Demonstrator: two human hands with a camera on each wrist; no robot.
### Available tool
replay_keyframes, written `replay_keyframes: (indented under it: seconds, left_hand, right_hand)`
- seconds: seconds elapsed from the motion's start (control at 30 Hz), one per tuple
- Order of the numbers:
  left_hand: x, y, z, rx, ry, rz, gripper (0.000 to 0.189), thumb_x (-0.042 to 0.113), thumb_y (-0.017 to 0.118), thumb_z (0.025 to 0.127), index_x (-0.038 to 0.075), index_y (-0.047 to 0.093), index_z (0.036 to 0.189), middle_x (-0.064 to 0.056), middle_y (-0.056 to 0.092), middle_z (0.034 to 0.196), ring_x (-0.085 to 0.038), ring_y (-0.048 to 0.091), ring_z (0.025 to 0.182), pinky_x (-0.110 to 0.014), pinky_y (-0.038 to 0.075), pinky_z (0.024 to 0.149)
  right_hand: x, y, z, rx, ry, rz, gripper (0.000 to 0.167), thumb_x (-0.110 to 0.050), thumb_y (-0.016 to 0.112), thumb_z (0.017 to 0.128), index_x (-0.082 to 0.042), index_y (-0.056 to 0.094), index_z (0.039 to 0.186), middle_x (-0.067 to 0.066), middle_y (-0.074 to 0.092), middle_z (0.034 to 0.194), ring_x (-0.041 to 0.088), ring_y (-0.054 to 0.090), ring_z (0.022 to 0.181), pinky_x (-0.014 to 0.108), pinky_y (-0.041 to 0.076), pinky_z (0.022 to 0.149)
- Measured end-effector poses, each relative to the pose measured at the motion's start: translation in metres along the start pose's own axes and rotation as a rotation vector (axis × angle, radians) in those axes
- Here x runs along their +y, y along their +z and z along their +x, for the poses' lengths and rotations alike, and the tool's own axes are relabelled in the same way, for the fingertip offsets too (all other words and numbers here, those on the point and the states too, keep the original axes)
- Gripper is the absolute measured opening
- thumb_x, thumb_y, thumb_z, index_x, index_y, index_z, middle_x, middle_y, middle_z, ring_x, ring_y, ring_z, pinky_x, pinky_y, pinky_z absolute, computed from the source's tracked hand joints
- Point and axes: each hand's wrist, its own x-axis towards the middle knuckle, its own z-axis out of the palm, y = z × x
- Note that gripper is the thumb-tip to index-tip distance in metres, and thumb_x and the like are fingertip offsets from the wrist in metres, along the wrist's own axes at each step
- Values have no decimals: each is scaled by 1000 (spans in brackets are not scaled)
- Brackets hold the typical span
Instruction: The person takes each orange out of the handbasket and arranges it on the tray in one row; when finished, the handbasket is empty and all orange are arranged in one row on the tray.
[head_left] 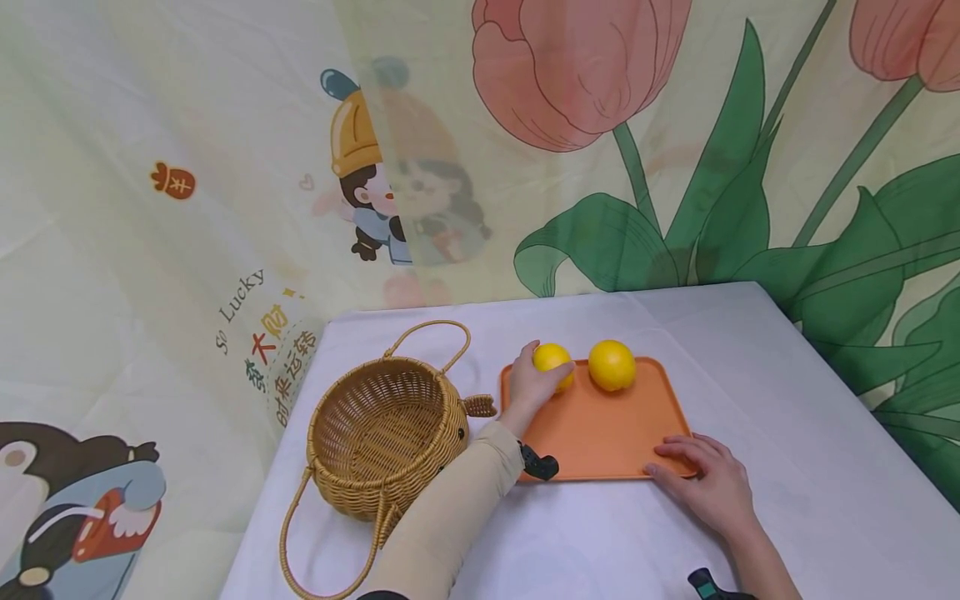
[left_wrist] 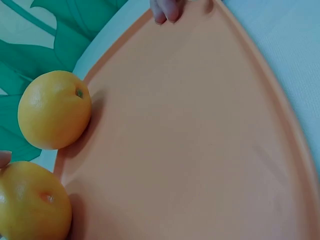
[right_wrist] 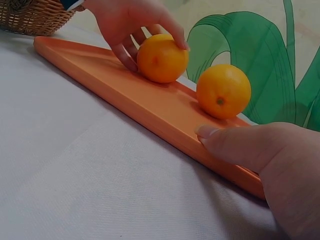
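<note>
My left hand (head_left: 531, 383) reaches over the far left part of an orange plastic tray (head_left: 600, 433). Its fingers and thumb curve round an orange (right_wrist: 162, 58), which sits low over the tray's far side. A second orange (head_left: 612, 365) lies to the right of it on the tray, apart from both hands. At the tray's near right corner is my right hand (head_left: 712, 483). Its thumb (right_wrist: 235, 145) lies on the near rim, while its other fingertips (left_wrist: 166, 10) rest just inside the right edge.
Left of the tray stands a woven wicker basket (head_left: 450, 433) with two loop handles and a small fin-like piece pointing at the tray. White cloth (head_left: 810, 467) covers the table. Printed fabric with tulips (head_left: 585, 75) hangs behind the table's far edge.
</note>
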Motion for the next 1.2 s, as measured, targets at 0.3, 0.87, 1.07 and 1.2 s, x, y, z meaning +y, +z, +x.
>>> replay_keyframes:
  seconds: [0.3, 0.87, 1.07, 1.2]
  left_hand:
    - [3, -1, -2, 1, -23, 16, 84, 43, 80, 85, 10, 45, 153, -14, 53, 144, -31, 54, 120, -45, 48, 101]
    - [6, -5, -2, 3, -43, 14, 90, 47, 80, 84, 11, 40, 156, -15, 48, 151, -33, 49, 132, -47, 42, 109]
    - [16, -11, -10, 6, 18, 27, 92, 52, 76, 86, 14, 36, 160, -14, 41, 157, -33, 42, 140, -49, 36, 114]
    - [26, -21, -23, -5, 112, 46, 89, 55, 71, 89, 16, 34, 161, -11, 40, 158, -31, 41, 142, -49, 35, 114]
  right_hand:
    - [1, 0, 0, 4, -1, 3, 43, -39, 88, 80, -9, 78, 109, 21, 65, 128, 47, 32, 136, 73, 12, 111]
    - [3, 1, 2, 1, -6, -1, 43, -41, 88, 80, -10, 78, 108, 21, 65, 128, 47, 33, 136, 73, 13, 111]
    - [5, 1, 1, -2, 4, -1, 43, -41, 88, 80, -10, 78, 108, 21, 64, 129, 47, 32, 136, 73, 12, 111]
    - [4, -2, 1, -36, 29, 6, 47, -47, 84, 83, -10, 77, 111, 21, 63, 131, 47, 30, 137, 73, 11, 111]
